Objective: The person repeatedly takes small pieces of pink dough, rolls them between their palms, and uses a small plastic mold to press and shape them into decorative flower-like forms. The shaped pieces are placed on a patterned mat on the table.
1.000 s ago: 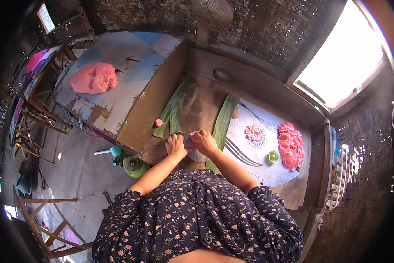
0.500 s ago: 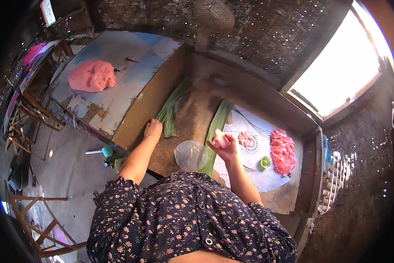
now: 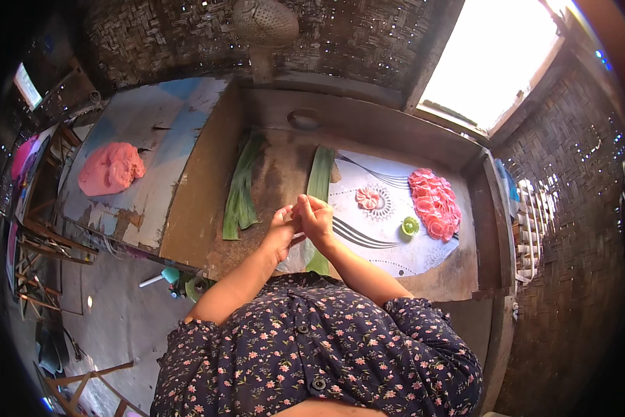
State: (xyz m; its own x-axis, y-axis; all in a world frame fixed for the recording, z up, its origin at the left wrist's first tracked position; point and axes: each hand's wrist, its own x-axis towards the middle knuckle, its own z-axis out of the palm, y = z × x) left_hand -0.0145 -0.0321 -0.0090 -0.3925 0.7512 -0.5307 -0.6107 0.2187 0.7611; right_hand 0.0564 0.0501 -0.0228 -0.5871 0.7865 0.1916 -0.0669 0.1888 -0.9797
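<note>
We see a clear plastic sheet (image 3: 296,258) on the wooden tabletop (image 3: 284,158), just below the two hands and partly hidden by them. Above it, our left hand (image 3: 281,233) and right hand (image 3: 315,217) are together, fingers meeting and curled inward; we cannot tell whether anything is pinched between them. A long green leaf strip (image 3: 320,175) runs under the right hand, showing both beyond it and on its near side. A split leaf strip (image 3: 241,198) lies to the left of the hands, reaching away from us.

To the right of the hands a white patterned sheet (image 3: 368,254) is spread. On it we find a pink flower-shaped piece (image 3: 368,199) nearest the hands, a small green cup (image 3: 409,226) farther right, and beyond that a heap of overlapping pink discs (image 3: 435,205). Well to the left of the hands, a large pink dough lump (image 3: 111,169) rests on a peeling painted panel (image 3: 177,125). Far beyond the hands, a perforated strainer (image 3: 265,23) hangs against the woven wall (image 3: 145,38).
</note>
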